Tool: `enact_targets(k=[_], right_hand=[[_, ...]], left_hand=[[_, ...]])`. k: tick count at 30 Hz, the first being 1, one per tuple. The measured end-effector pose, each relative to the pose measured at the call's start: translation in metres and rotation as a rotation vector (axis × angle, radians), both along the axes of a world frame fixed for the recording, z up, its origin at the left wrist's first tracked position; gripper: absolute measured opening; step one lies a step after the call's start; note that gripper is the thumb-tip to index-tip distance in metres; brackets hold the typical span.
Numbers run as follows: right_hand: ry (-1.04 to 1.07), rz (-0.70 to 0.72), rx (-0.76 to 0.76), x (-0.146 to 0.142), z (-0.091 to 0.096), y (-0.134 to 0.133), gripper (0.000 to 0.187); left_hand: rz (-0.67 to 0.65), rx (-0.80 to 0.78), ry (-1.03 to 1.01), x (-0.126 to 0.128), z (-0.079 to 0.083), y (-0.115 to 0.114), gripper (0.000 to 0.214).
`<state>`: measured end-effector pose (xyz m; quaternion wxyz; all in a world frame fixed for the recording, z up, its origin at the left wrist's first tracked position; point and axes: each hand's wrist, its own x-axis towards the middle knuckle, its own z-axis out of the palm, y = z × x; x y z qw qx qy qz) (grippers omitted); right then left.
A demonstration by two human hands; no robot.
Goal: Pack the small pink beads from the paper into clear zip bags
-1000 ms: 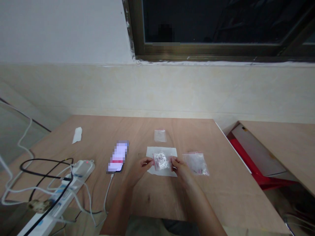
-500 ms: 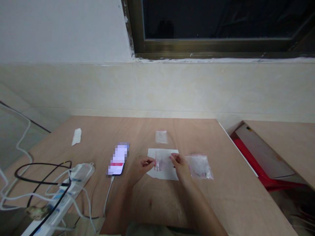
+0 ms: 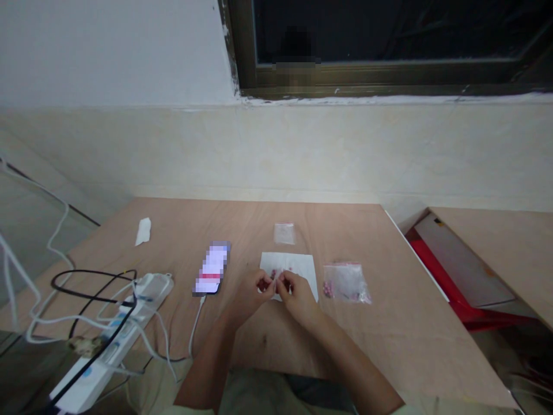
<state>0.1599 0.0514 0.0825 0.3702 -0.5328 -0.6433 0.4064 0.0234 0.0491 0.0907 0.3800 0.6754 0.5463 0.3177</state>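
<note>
My left hand (image 3: 253, 290) and my right hand (image 3: 296, 293) meet fingertip to fingertip above a white sheet of paper (image 3: 305, 268). Each is closed in a pinch, thumb against forefinger. Between them is a small clear zip bag (image 3: 277, 276), mostly covered by my fingers. Small dark red bits (image 3: 273, 272) show just behind the fingertips; whether they lie in the bag or on the paper I cannot tell. Right of the paper lies a larger clear zip bag (image 3: 348, 282) with small pinkish-red pieces (image 3: 328, 290) at its left side.
Another small clear bag (image 3: 284, 233) lies behind the paper. A phone (image 3: 211, 269) on a charging cable is to the left, with a torn white scrap (image 3: 143, 231) farther back. A white power strip (image 3: 116, 340) with tangled cables occupies the table's left front.
My right hand has moved left to meet my left hand, and its fingers have closed in a pinch. The view has shifted slightly, and red pieces now show at the larger bag.
</note>
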Motion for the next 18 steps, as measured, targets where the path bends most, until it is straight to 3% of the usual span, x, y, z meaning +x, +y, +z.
enact_targets(k=[4,6,9,13,16,18], right_hand=[[-0.044,-0.091,-0.021,0.002,0.002,-0.001,0.013],[-0.066,-0.109,-0.015,0.001,0.005,0.0,0.012],[-0.068,-0.067,0.021,-0.004,0.01,0.003,0.012],[-0.011,0.036,0.054,-0.007,0.015,0.008,0.013],[0.034,0.009,-0.044,-0.003,0.014,0.013,0.015],[0.087,-0.024,-0.139,0.0,0.012,0.016,0.016]], left_hand=[[0.19,0.158,0.182,-0.009,-0.001,0.005,0.011],[0.215,0.209,0.28,-0.013,-0.001,0.009,0.011],[0.163,0.244,0.342,-0.013,0.002,0.012,0.004],[-0.003,0.249,0.259,-0.011,0.005,0.018,0.036],[-0.054,0.263,0.209,-0.013,0.008,0.025,0.051],[-0.129,0.266,0.199,-0.015,0.01,0.026,0.048]])
